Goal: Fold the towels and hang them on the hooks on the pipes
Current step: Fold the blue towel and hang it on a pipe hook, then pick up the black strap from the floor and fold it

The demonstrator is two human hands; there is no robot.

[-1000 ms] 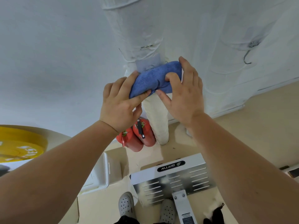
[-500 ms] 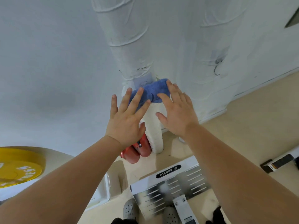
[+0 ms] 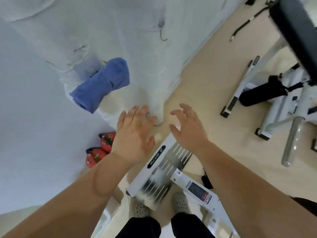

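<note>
We see the left hand and right hand at centre, fingers loosely spread, holding nothing. One folded blue towel hangs on the wrapped pipe, upper left. One hook shows at top centre.

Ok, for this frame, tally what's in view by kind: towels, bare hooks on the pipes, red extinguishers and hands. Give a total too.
Blue towel, hanging on the pipe: 1
Bare hook: 1
Red extinguishers, on the floor by the wall: 2
Hands: 2, left hand and right hand, both open and empty
Total: 6
</note>
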